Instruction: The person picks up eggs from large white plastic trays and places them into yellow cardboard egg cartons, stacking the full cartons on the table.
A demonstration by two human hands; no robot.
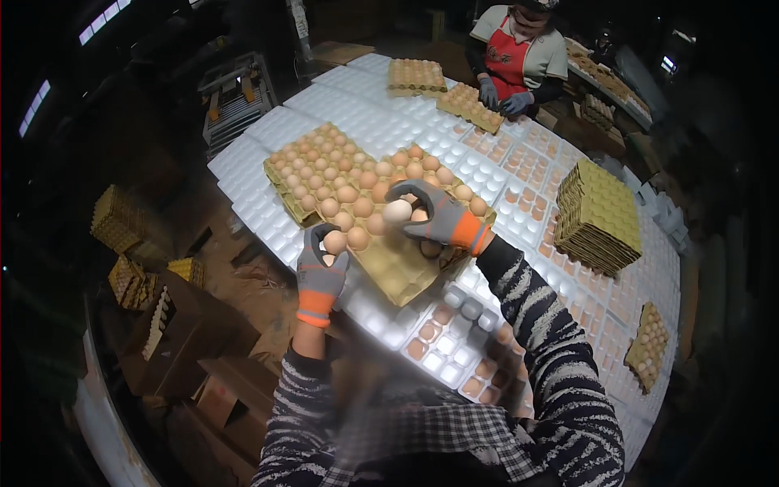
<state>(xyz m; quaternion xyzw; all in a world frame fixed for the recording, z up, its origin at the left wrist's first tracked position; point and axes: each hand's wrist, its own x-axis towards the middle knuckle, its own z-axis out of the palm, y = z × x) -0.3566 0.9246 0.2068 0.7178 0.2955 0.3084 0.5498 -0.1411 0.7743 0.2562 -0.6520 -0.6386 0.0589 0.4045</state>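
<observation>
My left hand (321, 271), in a grey and orange work glove, holds a brown egg (335, 242) between thumb and fingers, with part of a second egg below it in the palm. My right hand (435, 213), gloved alike, curls around a pale egg (397, 212) and a browner egg (419, 215). Both hands are over a pulp egg tray (395, 271), whose near part is bare and blurred. Brown eggs (363, 207) fill its middle and far part. Against its far left side lies another pulp tray filled with eggs (316, 164).
White plastic egg packs (341, 91) cover the table, several holding eggs (520, 201). A stack of pulp trays (599, 219) stands right, with a small egg tray (648, 347) nearer me. Across the table, a gloved co-worker (514, 55) touches an egg tray (470, 106). Cardboard boxes (188, 335) stand left.
</observation>
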